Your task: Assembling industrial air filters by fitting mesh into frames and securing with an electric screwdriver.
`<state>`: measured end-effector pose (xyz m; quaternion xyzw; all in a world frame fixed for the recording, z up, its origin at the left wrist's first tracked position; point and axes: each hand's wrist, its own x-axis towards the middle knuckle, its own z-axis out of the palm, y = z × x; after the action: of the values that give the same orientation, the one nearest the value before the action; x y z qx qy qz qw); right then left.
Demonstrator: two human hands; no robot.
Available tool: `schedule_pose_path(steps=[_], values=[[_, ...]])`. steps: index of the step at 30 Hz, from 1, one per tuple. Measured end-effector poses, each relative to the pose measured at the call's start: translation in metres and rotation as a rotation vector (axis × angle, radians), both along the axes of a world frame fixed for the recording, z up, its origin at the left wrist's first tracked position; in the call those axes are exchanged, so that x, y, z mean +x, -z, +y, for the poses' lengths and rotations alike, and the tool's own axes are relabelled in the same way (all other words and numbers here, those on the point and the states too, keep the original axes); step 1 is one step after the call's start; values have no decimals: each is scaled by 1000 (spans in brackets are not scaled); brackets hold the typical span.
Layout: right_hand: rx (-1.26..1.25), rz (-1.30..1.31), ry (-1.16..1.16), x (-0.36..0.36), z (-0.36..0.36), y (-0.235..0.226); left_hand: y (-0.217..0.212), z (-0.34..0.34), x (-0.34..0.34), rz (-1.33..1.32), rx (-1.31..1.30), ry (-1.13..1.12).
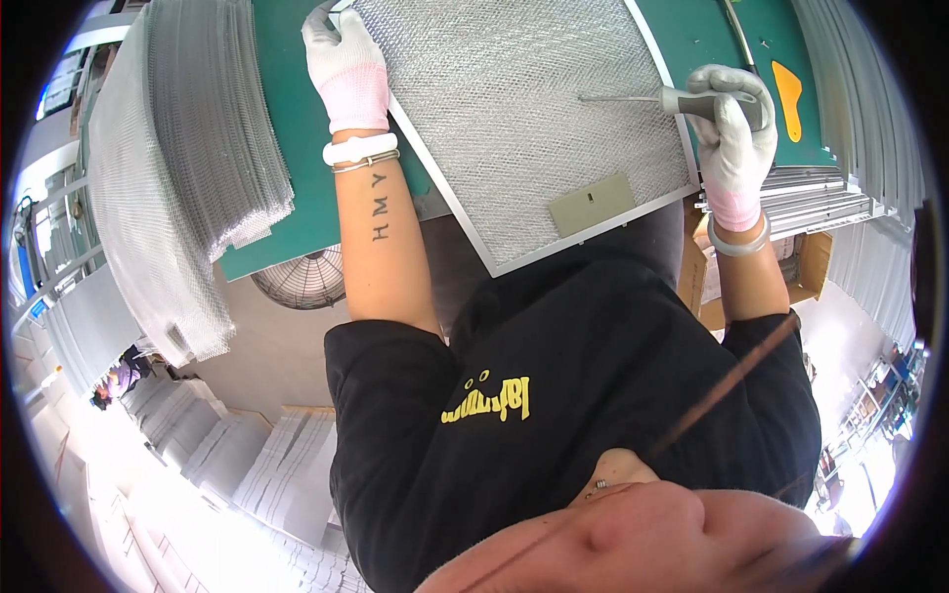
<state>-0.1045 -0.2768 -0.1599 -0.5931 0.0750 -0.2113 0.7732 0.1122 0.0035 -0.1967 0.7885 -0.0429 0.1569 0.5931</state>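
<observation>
Head view, left hand (pixel 346 64) flat on mesh filter panel (pixel 524 109), fingers spread, right hand (pixel 733 138) fingers pinching screwdriver (pixel 682 99) over panel's edge.

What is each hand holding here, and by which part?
The right hand grips a screwdriver-like tool by its grey handle. The left hand rests on the far left edge of the metal mesh filter; a real grip cannot be told.
</observation>
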Motion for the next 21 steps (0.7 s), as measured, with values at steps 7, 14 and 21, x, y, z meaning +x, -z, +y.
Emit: schedule_pose_path(steps=[7, 14, 21], values=[[-37, -54, -30, -1, -2, 2, -4, -2, -2, 41, 46, -31], [-109, -42, -18, -3, 1, 3, 2, 3, 1, 27, 38, -15], [-337, -137, -22, 1, 3, -3, -3, 0, -2, 59, 86, -33]])
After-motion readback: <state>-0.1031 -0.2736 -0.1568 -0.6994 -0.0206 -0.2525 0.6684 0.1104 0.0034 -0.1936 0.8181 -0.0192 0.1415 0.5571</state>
